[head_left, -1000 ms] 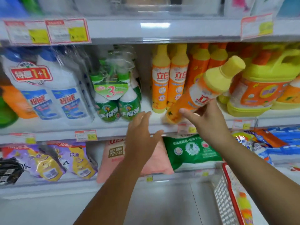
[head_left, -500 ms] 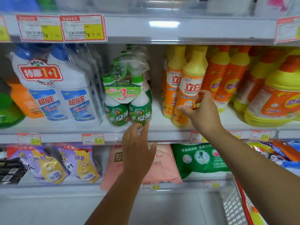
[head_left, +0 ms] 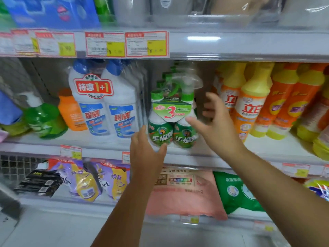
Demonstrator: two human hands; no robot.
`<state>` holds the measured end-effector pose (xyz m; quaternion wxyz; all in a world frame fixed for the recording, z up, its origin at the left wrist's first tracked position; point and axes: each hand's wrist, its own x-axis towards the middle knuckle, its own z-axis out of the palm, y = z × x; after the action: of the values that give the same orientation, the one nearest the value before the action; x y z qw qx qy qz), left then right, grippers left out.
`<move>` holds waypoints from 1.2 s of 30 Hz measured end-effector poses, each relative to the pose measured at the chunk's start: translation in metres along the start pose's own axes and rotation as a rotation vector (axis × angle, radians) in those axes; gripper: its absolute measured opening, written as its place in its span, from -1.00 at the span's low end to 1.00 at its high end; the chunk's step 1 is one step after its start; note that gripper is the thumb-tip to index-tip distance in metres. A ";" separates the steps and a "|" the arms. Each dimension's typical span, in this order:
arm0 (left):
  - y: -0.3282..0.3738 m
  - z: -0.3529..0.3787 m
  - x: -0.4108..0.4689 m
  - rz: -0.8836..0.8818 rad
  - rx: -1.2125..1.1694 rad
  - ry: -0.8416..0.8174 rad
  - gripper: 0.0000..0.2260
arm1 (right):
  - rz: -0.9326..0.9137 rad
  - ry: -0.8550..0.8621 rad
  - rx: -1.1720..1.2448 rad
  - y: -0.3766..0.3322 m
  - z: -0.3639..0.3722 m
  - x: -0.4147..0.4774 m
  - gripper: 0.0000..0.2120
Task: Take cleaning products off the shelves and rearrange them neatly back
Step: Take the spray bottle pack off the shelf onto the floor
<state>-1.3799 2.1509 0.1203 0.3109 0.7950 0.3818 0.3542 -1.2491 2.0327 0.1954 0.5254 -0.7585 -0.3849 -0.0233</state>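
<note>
The spray pack [head_left: 171,120], a shrink-wrapped bundle of green-and-white trigger bottles with a "3" tag, stands upright at the front of the middle shelf [head_left: 106,148]. It sits between the white twin pack [head_left: 105,104] marked "1+1" on one side and the yellow-capped bottles [head_left: 249,107] on the other.

The left hand [head_left: 146,154] is spread, fingers extended, at the lower left corner of the spray pack. The thumb lies against the base of the front bottle; whether the fingers press on the pack cannot be told. The right hand [head_left: 217,122] is spread too, to the right of the pack, thumb pointing at the tag; it grips nothing. Motion blur hides any contact.

An orange bottle [head_left: 71,111] and a green pump bottle [head_left: 42,118] stand left of the twin pack. On the shelf below lie a pink bag [head_left: 187,193], a green bag [head_left: 238,191] and purple pouches [head_left: 89,182]. Price tags [head_left: 126,44] line the upper shelf edge.
</note>
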 end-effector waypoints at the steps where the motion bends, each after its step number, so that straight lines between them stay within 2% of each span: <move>1: -0.003 0.001 0.004 0.008 0.054 -0.034 -0.30 | 0.011 -0.012 0.067 -0.008 0.004 0.013 -0.16; 4: -0.007 -0.001 0.019 0.002 0.081 -0.113 -0.30 | 0.049 -0.051 0.131 -0.025 0.008 0.045 -0.16; 6: -0.007 -0.003 0.033 -0.047 0.063 -0.185 -0.32 | 0.063 -0.072 0.102 -0.029 0.007 0.055 -0.30; 9: -0.009 -0.005 0.040 -0.086 0.003 -0.289 -0.32 | 0.066 -0.072 0.187 -0.031 0.004 0.052 -0.57; 12: -0.009 -0.011 0.032 -0.043 -0.088 -0.197 -0.33 | -0.004 -0.100 0.214 -0.038 -0.005 0.034 -0.71; 16: 0.005 -0.035 0.012 0.009 -0.289 -0.124 -0.23 | -0.091 -0.057 0.306 -0.067 -0.034 0.001 -0.72; 18: 0.016 -0.055 -0.005 -0.051 -0.456 -0.235 -0.24 | -0.087 -0.039 0.334 -0.080 -0.050 -0.019 -0.71; 22: 0.033 -0.098 -0.049 -0.369 -0.830 -0.684 -0.31 | 0.030 -0.057 0.385 -0.101 -0.076 -0.069 -0.73; 24: 0.033 -0.112 -0.072 -0.417 -0.915 -0.783 -0.44 | 0.129 -0.063 0.432 -0.101 -0.090 -0.095 -0.76; 26: 0.037 -0.120 -0.096 -0.431 -0.966 -0.836 -0.48 | 0.223 -0.056 0.402 -0.102 -0.106 -0.118 -0.72; 28: 0.043 -0.123 -0.121 -0.462 -0.990 -0.856 -0.44 | 0.290 -0.067 0.325 -0.105 -0.124 -0.139 -0.61; 31: 0.053 -0.119 -0.152 -0.507 -0.975 -0.802 -0.43 | 0.316 -0.051 0.351 -0.109 -0.147 -0.162 -0.71; 34: 0.064 -0.115 -0.173 -0.417 -0.747 -0.764 -0.23 | 0.387 -0.027 0.540 -0.110 -0.165 -0.179 -0.73; 36: 0.067 -0.110 -0.181 -0.325 -0.589 -0.756 -0.19 | 0.409 -0.042 0.598 -0.101 -0.171 -0.189 -0.66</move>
<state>-1.5243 1.9915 0.1737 0.6897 0.6763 0.2454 0.0814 -1.3804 1.8027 0.2676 0.7097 -0.6329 -0.2259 0.2115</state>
